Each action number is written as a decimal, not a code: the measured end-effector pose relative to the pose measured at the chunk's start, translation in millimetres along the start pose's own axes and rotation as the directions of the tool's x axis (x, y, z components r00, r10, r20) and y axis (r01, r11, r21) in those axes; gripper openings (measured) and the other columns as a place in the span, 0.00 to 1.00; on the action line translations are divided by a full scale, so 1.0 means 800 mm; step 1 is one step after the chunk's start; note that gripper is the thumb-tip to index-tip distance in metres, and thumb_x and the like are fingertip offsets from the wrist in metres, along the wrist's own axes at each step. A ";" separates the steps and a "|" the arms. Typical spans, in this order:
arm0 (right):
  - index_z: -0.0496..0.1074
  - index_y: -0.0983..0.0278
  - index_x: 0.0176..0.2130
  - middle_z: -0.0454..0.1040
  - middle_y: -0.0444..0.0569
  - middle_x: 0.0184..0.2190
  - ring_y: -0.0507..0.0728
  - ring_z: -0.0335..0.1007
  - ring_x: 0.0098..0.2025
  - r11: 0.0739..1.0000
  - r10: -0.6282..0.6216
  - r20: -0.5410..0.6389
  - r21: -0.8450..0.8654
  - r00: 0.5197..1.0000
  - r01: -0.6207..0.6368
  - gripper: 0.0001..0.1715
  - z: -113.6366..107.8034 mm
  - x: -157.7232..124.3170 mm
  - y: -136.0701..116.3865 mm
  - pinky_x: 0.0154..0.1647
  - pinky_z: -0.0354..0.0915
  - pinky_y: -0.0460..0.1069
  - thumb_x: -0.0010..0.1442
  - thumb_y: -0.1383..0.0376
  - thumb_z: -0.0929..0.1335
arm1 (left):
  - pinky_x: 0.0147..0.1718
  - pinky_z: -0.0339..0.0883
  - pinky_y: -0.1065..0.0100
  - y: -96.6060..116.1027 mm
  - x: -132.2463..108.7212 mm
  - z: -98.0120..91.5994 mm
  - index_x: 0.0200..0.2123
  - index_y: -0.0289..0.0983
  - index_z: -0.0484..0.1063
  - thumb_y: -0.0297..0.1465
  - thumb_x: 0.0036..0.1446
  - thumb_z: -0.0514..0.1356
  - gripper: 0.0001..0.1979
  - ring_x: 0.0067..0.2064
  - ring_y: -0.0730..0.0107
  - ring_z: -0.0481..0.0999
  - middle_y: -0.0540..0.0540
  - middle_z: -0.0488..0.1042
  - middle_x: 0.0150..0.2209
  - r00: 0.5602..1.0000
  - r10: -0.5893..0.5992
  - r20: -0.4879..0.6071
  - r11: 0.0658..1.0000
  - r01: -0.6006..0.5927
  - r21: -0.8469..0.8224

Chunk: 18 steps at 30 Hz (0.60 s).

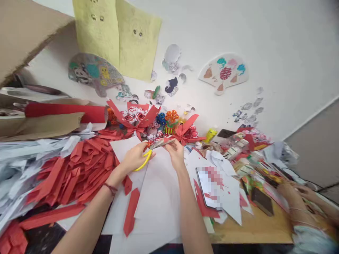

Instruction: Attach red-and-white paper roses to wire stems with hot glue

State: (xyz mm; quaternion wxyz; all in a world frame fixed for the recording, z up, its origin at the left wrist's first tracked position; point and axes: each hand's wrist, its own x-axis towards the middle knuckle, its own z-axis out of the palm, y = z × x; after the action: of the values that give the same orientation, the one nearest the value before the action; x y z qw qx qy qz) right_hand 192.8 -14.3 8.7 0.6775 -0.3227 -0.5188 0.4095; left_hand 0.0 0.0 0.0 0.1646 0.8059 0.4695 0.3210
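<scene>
My left hand (136,155) is closed round a pair of yellow-handled scissors (144,161). One yellow loop hangs below the fingers, and the blades point right. A small red piece shows at its fingertips, too small to make out fully. My right hand (175,152) pinches at the blade end, where a bit of red paper (166,140) shows; the fingers partly hide it. Beneath both hands lie large white paper sheets (160,194). A folded red paper strip (131,211) with a pointed end rests on them, left of my right forearm.
Piled at left are red paper strips (87,165) and white paper strips (47,151). Paper flower bouquets (135,114) stand against the wall. A phone (209,187) lies on papers at right. Another person's hands (290,194) are at the far right, near a dark box (261,201).
</scene>
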 end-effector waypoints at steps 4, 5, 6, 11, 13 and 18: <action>0.76 0.62 0.37 0.80 0.45 0.38 0.55 0.77 0.42 1.000 0.001 0.010 -0.001 1.000 -0.001 0.11 -0.004 0.001 -0.001 0.51 0.72 0.52 0.52 0.62 0.75 | 0.33 0.57 0.66 0.001 0.000 0.001 0.43 0.38 0.67 0.47 0.60 0.55 0.19 0.36 0.60 0.73 0.47 0.72 0.36 1.000 0.005 0.023 1.000 -0.005 0.001; 0.76 0.62 0.37 0.80 0.46 0.38 0.55 0.77 0.42 1.000 0.002 0.016 0.000 1.000 -0.002 0.11 -0.005 0.002 0.000 0.51 0.72 0.53 0.52 0.62 0.75 | 0.32 0.57 0.66 0.001 0.000 0.000 0.42 0.39 0.67 0.47 0.60 0.55 0.18 0.36 0.61 0.72 0.48 0.71 0.35 1.000 0.007 0.026 1.000 -0.007 0.005; 0.76 0.62 0.37 0.80 0.46 0.38 0.56 0.77 0.42 1.000 0.002 0.023 0.001 1.000 -0.002 0.11 -0.006 0.002 0.000 0.52 0.72 0.53 0.52 0.61 0.75 | 0.32 0.56 0.66 0.002 0.000 0.000 0.40 0.39 0.66 0.47 0.60 0.55 0.17 0.35 0.61 0.72 0.48 0.71 0.35 1.000 0.008 0.028 1.000 -0.008 0.007; 0.74 0.62 0.36 0.79 0.47 0.37 0.58 0.77 0.43 1.000 -0.005 0.045 0.019 0.999 0.004 0.11 -0.008 0.002 0.002 0.51 0.72 0.56 0.55 0.59 0.74 | 0.34 0.59 0.66 0.001 -0.002 0.000 0.39 0.39 0.62 0.48 0.61 0.52 0.18 0.37 0.62 0.72 0.48 0.70 0.39 0.999 0.018 0.050 1.000 -0.018 -0.010; 0.74 0.62 0.36 0.79 0.47 0.37 0.58 0.77 0.43 1.000 -0.007 0.048 0.024 0.999 0.005 0.10 -0.009 0.001 0.001 0.51 0.73 0.56 0.55 0.60 0.74 | 0.34 0.59 0.66 0.001 -0.002 0.001 0.39 0.39 0.62 0.48 0.61 0.52 0.17 0.38 0.62 0.71 0.47 0.70 0.39 0.999 0.030 0.044 0.999 -0.030 -0.014; 0.73 0.62 0.35 0.79 0.47 0.37 0.57 0.77 0.42 0.999 -0.010 0.048 0.045 0.999 0.008 0.09 -0.008 0.000 -0.002 0.50 0.73 0.55 0.57 0.60 0.73 | 0.33 0.58 0.66 0.003 -0.001 0.001 0.36 0.40 0.61 0.47 0.61 0.53 0.16 0.34 0.63 0.70 0.49 0.69 0.35 0.998 0.032 0.052 0.999 -0.031 -0.027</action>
State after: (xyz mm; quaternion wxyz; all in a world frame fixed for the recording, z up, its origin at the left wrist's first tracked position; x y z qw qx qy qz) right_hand 199.5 -14.8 8.5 0.6737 -0.2952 -0.5271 0.4255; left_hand 1.4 -2.1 0.5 0.1823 0.8191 0.4481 0.3083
